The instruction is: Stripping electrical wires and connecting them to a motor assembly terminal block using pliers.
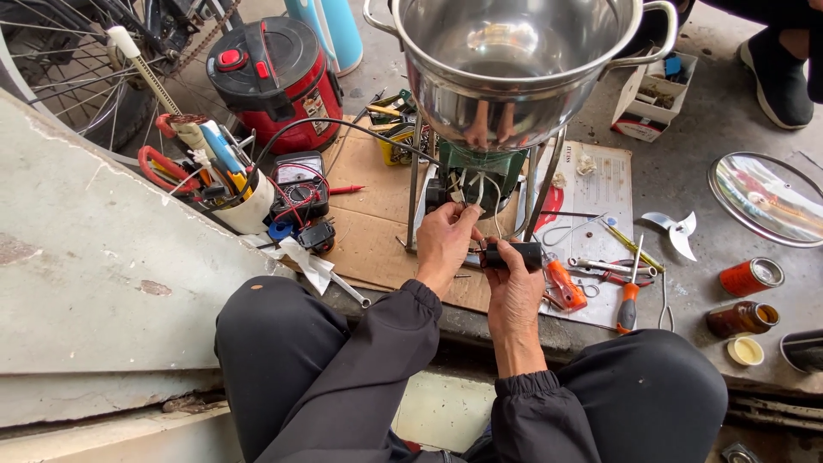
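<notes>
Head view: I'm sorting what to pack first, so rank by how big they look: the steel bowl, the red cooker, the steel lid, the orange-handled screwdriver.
1. steel bowl, though it is nearest the camera.
2. red cooker.
3. steel lid, partly cut off, so it is close to the cooker.
4. orange-handled screwdriver.

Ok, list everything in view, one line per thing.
steel pot: one, silver, top centre on a stand
green motor: one, under the pot
rice cooker: one, red and black, upper left
multimeter: one, black, left of the cardboard
cardboard: one, brown, under the stand
screwdriver: one, orange handle, right
blade: one, silver, right
pot lid: one, steel, far right
jars: two, orange-brown, right
black cylinder: one, in right hand
left hand: at the wires
right hand: holds the black cylinder
</notes>
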